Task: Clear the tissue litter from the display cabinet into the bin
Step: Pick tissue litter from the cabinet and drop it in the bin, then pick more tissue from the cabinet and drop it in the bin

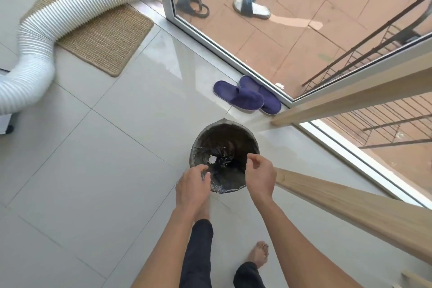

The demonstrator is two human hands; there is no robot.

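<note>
A round bin (198,141) lined with a dark plastic bag stands on the tiled floor just ahead of my feet. A small white crumpled tissue (212,159) lies inside it on the bag. My left hand (191,184) hovers over the bin's near left rim, fingers loosely curled with nothing in them. Above the near right rim, my right hand (260,175) has its fingers bent and slightly apart, holding nothing. Only a light wooden edge (350,208) on the right could belong to the display cabinet; its shelves are out of view.
A pair of purple slippers (247,98) lies beyond the bin by the glass door's sill. A white ribbed hose (35,44) crosses a woven mat (109,37) at the left. Sandals lie outside on the brown terrace. Wooden rails run along the right.
</note>
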